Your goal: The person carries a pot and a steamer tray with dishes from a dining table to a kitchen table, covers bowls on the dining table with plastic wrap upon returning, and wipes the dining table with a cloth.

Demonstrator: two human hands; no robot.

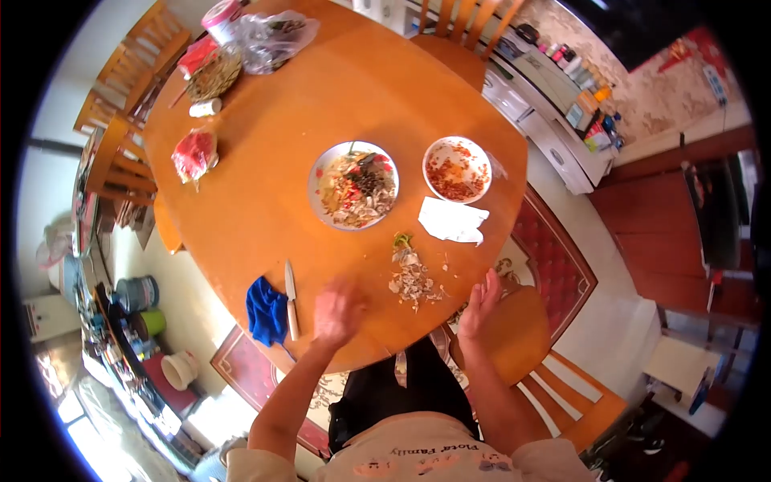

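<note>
Scraps (pixel 413 281) stretch twelve-to-six at ten o'clock from the empty, straight-fingered right hand (pixel 479 306), blur hiding any grip by the left hand (pixel 337 312)

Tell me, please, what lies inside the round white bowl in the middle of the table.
The round white bowl holds pale shredded food, bright red pieces and a dark heap; whatever lies beneath is covered.
</note>
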